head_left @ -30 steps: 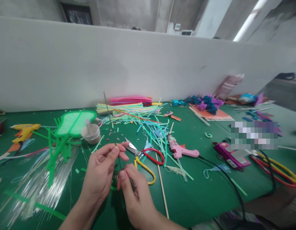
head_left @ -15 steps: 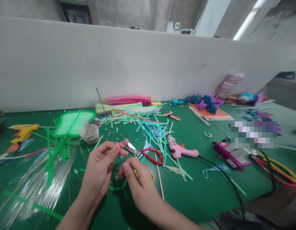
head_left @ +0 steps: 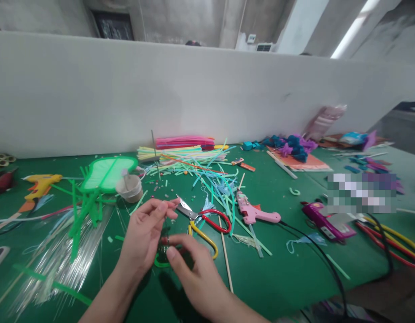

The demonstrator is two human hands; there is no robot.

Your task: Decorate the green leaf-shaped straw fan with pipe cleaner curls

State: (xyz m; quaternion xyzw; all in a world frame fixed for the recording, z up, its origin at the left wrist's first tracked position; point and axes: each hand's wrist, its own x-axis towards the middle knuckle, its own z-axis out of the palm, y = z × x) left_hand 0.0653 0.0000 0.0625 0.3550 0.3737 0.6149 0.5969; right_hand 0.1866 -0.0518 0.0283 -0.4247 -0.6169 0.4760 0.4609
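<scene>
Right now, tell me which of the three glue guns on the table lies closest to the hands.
The pink glue gun, lying just right of the red-and-yellow scissors. The yellow glue gun sits far left, and the magenta glue gun farther right.

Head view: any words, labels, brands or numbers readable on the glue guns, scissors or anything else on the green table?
None can be read.
Pink plastic glue gun: no legible marking.
Yellow plastic glue gun: too blurred to tell.
Magenta plastic tool with a pale label: print too small to read.
Pixelated patch: unreadable.
</scene>
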